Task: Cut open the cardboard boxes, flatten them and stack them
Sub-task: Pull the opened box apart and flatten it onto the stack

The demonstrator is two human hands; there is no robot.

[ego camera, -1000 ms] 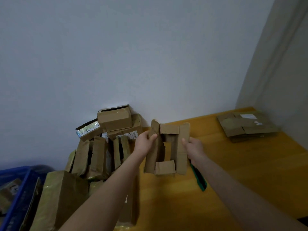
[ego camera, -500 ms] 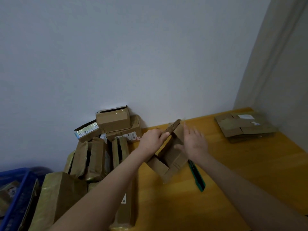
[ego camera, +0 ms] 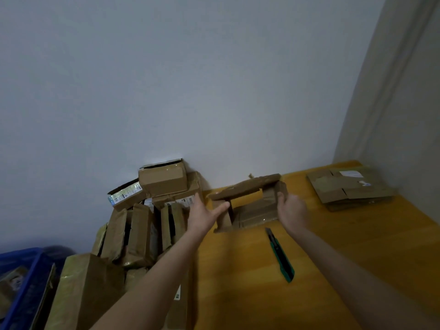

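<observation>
Against pale grey wall (ego camera: 190,91), over orange wooden tabletop (ego camera: 238,294): holding cut-open brown cardboard box (ego camera: 252,206) low and broadside near the back edge, no longer upright as a second ago; top panel sagging, sleeve half collapsed; left hand (ego camera: 203,214) spread, straight thumb pressing the left end; right hand (ego camera: 291,208) curled round the right end. Lying just beside right wrist, untouched: green utility knife (ego camera: 280,255); cutting judged finished, flattening under way. Left to do: press flat, then carry to pile of flattened brown cardboard (ego camera: 350,189) in far right corner, well apart; heap of uncut brown boxes (ego camera: 142,222) waiting at left.
</observation>
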